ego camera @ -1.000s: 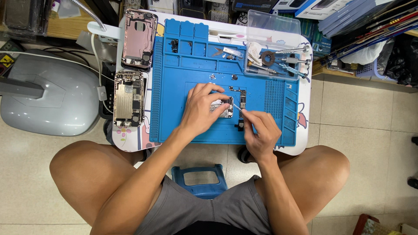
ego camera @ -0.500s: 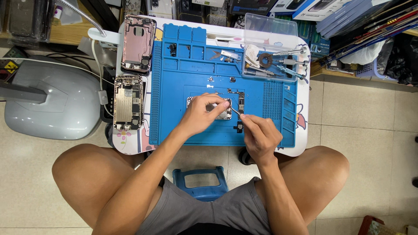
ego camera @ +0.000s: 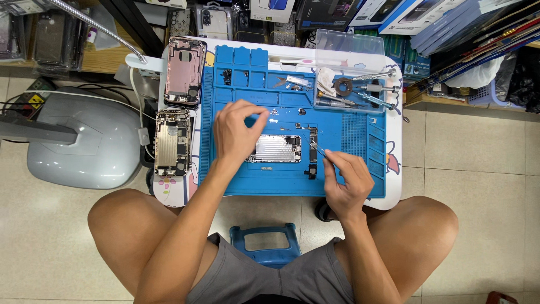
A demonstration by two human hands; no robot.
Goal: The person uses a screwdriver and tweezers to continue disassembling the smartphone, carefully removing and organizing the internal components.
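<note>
Head view: metal plate (ego camera: 275, 149) long axis left-right; right hand (ego camera: 347, 180) fingers pinch tweezers (ego camera: 316, 148); left hand (ego camera: 236, 132) fingers spread

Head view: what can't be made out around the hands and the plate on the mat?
- Tool tip in the right hand: too small to tell its kind or whether it touches the dark strip.
- Left edge of the silver plate: hidden under the left hand.
- Left hand's fingertips: whether they pinch anything, too small to tell.
- Small parts on the blue mat: too small to identify.
</note>
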